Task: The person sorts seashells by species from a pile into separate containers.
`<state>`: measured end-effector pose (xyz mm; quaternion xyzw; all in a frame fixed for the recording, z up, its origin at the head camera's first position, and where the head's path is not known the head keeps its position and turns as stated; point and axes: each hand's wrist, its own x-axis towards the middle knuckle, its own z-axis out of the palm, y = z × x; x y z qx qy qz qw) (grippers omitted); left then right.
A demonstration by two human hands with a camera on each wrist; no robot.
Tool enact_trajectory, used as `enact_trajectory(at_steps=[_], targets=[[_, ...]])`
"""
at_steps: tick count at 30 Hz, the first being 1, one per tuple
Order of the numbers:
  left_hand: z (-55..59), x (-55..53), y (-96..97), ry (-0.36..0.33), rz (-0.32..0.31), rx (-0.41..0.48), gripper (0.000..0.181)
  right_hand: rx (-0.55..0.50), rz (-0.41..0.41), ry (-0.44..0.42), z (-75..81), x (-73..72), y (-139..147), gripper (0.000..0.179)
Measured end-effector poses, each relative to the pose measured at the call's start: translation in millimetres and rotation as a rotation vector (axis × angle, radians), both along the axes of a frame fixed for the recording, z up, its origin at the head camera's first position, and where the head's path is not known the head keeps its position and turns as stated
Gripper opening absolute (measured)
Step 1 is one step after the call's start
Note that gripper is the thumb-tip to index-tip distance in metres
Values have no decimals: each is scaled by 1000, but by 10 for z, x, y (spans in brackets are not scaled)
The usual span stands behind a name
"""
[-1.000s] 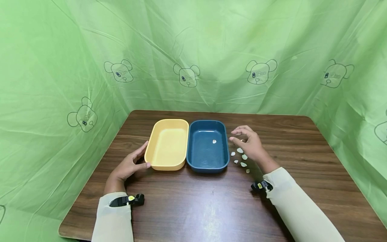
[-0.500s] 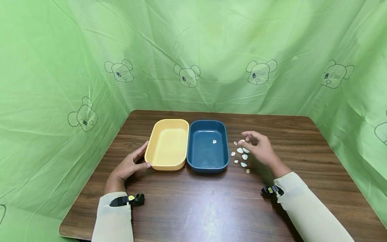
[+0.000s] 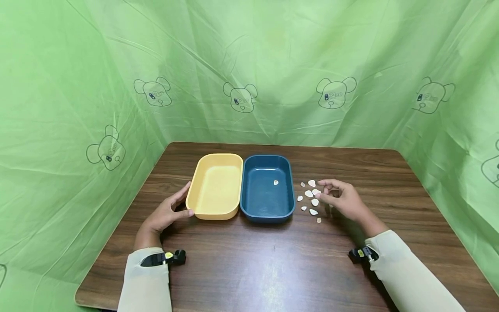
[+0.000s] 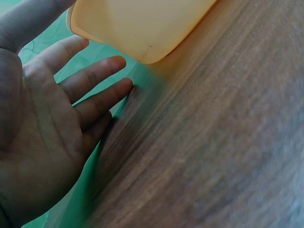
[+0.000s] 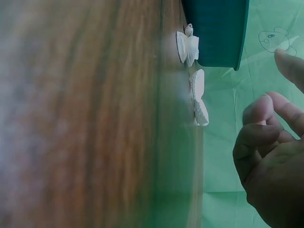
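My left hand [image 3: 165,213] rests against the near left corner of the yellow tray [image 3: 213,215], its fingers spread and fairly straight. Thumb and index finger touch the tray's side in the left wrist view. To the right, a blue tray [image 3: 269,203] stands against it, with one small white seashell [image 3: 276,182] on its floor. Several more pale seashells [image 3: 315,202] lie loose on the table right of the blue tray. My right hand [image 3: 345,201] hovers at their right side, thumb and index finger apart. Nothing shows between its fingers in the right wrist view [image 5: 273,156].
Both trays stand on a dark brown wooden table [image 3: 249,264] with rounded far corners. A green cloth [image 3: 288,56] printed with bear faces hangs behind and at the sides. Each sleeve has a black wrist strap with a small camera.
My right hand has drawn back from beside the blue tray, moving right and nearer across the seashells, uncovering those at the far end. The left hand and both trays stay put.
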<state>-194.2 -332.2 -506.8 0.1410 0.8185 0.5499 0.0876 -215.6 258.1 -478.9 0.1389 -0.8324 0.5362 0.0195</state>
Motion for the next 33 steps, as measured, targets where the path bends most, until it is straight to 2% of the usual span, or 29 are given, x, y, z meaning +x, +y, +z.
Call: enact_trajectory(at_steps=[3, 8, 18, 25, 33], targets=[[8, -5, 0, -6, 2, -7, 98, 28, 7, 18, -22, 31, 51, 42], [16, -3, 5, -13, 9, -10, 99, 38, 31, -5, -58, 95, 134, 45], [3, -13, 6, -13, 5, -5, 99, 39, 145, -57, -202, 231, 237, 40], [7, 1, 4, -14, 11, -3, 98, 18, 159, -24, -308, 286, 220, 40], [13, -2, -4, -14, 10, -17, 99, 108, 132, 74, -374, 342, 208, 38]])
